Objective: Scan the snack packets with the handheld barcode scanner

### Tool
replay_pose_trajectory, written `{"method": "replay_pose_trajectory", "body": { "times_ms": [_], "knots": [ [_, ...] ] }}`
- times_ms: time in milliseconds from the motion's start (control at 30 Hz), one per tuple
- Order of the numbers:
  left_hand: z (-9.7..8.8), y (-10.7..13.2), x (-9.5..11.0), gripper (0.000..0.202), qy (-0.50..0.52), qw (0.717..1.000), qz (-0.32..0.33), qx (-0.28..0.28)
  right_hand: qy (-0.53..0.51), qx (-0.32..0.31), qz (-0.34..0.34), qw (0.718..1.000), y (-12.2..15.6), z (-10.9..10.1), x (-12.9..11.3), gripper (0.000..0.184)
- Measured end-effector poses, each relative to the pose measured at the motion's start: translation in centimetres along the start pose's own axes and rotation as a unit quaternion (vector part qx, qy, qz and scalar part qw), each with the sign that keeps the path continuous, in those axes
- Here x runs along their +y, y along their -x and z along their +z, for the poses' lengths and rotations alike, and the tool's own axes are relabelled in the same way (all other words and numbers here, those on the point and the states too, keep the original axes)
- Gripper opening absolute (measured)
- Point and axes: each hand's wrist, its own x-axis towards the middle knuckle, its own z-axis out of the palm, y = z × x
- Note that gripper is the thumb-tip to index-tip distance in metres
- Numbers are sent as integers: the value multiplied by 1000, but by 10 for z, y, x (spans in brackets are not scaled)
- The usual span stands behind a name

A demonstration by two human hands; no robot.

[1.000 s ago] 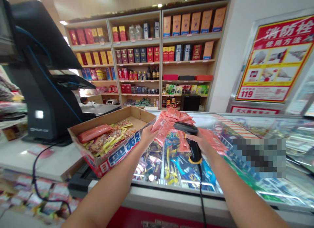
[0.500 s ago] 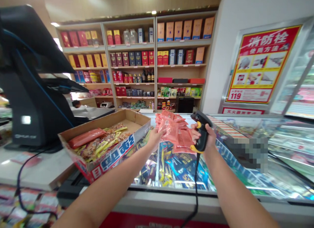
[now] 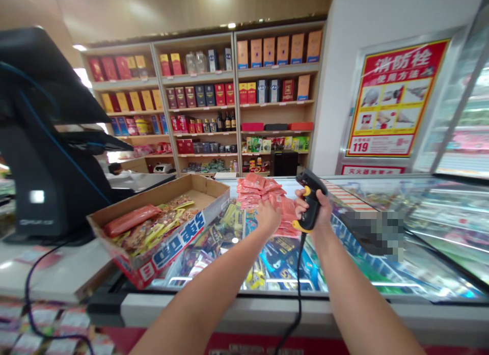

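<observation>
I am gripping the barcode scanner in my right hand, fingers wrapped tight round its handle so its head is facing the pink packets; my left hand is closing on that fanned bunch just beside it, holding the packets up over the glass freezer lid, presumably so they are meeting the scanner; further to my left the cardboard snack box is resting tilted beside the black till.

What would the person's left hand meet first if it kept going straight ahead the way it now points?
Probably more of the pink packets it already touches, stacked on the freezer lid. Depth is hard to judge.
</observation>
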Motion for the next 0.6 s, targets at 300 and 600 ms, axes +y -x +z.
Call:
{"method": "replay_pose_trajectory", "body": {
  "times_ms": [300, 600],
  "knots": [
    [-101, -35, -35, 39, -87, 980, 157, 91, 80, 20, 59, 995, 0, 12, 17, 32],
    [-326, -62, -178, 21, -250, 960, -56, 117, 217, -19, 137, 966, 7, 35, 51, 32]
  ]
}}
